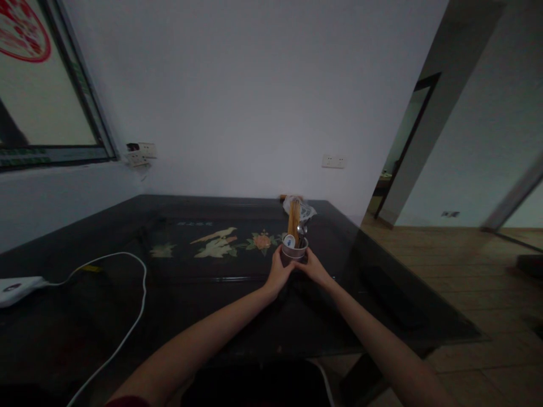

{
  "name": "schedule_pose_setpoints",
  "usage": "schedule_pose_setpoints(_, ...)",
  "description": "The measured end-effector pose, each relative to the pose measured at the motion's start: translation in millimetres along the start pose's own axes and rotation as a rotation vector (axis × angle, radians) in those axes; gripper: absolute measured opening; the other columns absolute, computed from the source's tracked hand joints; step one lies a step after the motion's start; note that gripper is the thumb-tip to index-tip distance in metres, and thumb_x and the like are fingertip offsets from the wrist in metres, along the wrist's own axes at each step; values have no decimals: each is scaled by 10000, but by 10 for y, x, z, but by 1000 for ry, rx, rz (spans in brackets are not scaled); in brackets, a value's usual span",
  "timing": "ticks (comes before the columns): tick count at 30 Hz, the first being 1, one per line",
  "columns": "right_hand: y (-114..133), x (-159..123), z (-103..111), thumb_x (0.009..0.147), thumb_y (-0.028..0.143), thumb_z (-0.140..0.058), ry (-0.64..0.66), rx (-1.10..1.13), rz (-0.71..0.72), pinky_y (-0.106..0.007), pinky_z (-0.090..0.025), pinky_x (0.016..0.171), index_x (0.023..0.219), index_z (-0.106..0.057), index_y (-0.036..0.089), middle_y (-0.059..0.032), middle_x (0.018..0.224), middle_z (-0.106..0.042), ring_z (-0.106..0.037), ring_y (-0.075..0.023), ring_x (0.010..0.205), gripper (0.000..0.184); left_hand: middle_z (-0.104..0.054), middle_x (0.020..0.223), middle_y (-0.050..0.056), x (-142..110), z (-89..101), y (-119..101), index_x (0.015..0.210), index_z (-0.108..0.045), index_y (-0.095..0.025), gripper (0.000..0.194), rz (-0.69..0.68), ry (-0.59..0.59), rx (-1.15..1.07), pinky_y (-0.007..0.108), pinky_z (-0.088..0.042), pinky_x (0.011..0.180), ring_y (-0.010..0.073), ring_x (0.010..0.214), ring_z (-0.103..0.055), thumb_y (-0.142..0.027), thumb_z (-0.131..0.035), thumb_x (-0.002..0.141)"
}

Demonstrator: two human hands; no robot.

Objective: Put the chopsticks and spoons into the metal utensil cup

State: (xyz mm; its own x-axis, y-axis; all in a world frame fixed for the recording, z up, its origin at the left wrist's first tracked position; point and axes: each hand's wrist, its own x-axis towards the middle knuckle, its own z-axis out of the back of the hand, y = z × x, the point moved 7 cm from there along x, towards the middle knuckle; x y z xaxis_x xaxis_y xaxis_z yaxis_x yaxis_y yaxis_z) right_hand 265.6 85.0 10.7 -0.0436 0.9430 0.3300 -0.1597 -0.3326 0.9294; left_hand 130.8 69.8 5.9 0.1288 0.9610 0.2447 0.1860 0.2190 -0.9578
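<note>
Both my hands are wrapped round a small utensil holder (294, 252) over the dark table. My left hand (280, 272) grips its left side, and my right hand (313, 267) grips its right side, with the fingertips meeting near the front. Upright in the holder stand several wooden chopsticks (293, 219). Metal spoons (301, 230) lean at the right, and a white spoon with a blue mark (289, 241) faces me at the front left. Whether the holder's base touches the table is hard to see.
The dark table (178, 316) carries a painted bird-and-flower pattern. A crumpled plastic bag (306, 212) lies behind the holder. At the left, a white cable (142, 299) runs from a white power strip (21, 288). A dark flat object (394, 297) lies at the right, near the table's edge.
</note>
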Motion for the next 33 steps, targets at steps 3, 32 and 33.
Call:
schedule_pose_setpoints(3, -1, -15, 148, 582, 319, -784, -26, -32, 1, -454, -433, 967, 1149, -505, 174, -113, 1169, -618, -588, -261, 1081, 648, -351, 1392, 156, 12, -83, 62, 1325, -372, -164, 680, -9, -32, 81, 387, -205, 1127, 266, 1331, -313, -179, -647, 704)
schedule_pose_setpoints(32, -32, -55, 700, 551, 364, -788, -228, -124, -29, -452, -464, 933, 1076, -534, 155, -144, 1115, -641, -613, -280, 1029, 620, -481, 1366, 126, 11, -457, -24, 1331, -452, -162, 672, -198, 228, 274, 448, -259, 1114, 260, 1276, -425, -87, -554, 671)
schedule_pose_setpoints(33, -39, -56, 707, 550, 367, -789, -231, -133, -34, -453, -465, 929, 1084, -532, 157, -142, 1120, -639, -612, -281, 1029, 629, -482, 1366, 129, 7, -459, -28, 1334, -450, -155, 673, -196, 231, 281, 448, -262, 1113, 263, 1275, -427, -89, -553, 673)
